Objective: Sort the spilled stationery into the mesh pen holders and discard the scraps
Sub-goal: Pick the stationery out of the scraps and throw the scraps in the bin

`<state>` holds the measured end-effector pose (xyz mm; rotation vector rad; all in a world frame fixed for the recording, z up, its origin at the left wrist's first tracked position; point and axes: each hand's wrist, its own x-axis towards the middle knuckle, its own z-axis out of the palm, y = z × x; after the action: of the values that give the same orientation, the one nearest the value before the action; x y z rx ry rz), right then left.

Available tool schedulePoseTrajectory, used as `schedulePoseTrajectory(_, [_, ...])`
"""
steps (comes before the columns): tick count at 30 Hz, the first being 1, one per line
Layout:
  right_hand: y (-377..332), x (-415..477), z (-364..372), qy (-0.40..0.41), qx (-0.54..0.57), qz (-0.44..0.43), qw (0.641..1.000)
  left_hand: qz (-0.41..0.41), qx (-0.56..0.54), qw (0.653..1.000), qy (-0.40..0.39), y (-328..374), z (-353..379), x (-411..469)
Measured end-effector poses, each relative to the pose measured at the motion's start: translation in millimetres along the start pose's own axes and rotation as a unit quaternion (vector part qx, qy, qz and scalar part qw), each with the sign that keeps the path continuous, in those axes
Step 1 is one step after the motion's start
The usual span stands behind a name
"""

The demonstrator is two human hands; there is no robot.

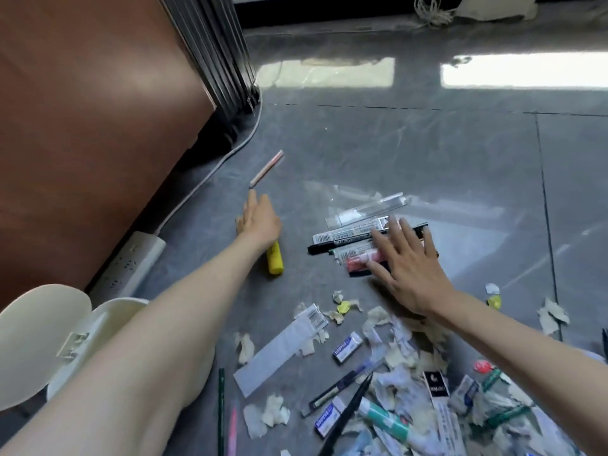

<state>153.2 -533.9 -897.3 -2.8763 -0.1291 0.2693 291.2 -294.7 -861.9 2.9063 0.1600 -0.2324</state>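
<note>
Grey stone-look tiles [427, 153], polished enough to mirror two bright windows from twelve to two o'clock, make up the floor on which everything lies. From nine to eleven o'clock rises the side of a red-brown wooden cabinet [82, 110], with a dark ribbed panel [223, 54] standing behind it at eleven. A white power strip [131, 261] lies along the cabinet's foot at nine o'clock, its cable [210, 172] curving away toward eleven. A cream bin [42, 327] with its lid swung open sits at eight o'clock, partly behind the left forearm. A coiled white cord [431, 9] rests by the far wall at one o'clock.

The left hand [260, 217] reaches out palm down near the centre. Its fingers are loosely straight and grip nothing that shows, and the forefinger is just short of the dark tip of a pink pencil [267, 168] lying toward eleven. A yellow marker [275, 261] lies on the tile under that wrist. The right hand [408, 258], at three o'clock of the left, is spread flat, straight fingers pressing on a row of pens [342, 240] beside a clear sleeve [365, 207]. From five to six o'clock spreads the spill: torn paper scraps [404, 373], boxed erasers [347, 347] and a green pencil [221, 406].
</note>
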Motion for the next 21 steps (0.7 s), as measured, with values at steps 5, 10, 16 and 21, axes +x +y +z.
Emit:
schedulePoseTrajectory(5, [1,8,23,0.084,-0.014,-0.002,0.996,-0.03,-0.011,0.999,0.009,-11,0,57])
schedulePoseTrajectory(10, [5,8,29,0.12,-0.014,-0.012,0.993,-0.004,0.026,0.999,0.031,-16,6,83])
schedulePoseTrajectory(16, [5,7,24,0.095,0.005,-0.018,0.995,-0.003,0.084,0.985,0.15,0,13,77])
schedulePoseTrajectory(21, [3,5,17,0.094,0.046,-0.023,0.994,0.05,-0.055,0.994,0.086,37,3,32])
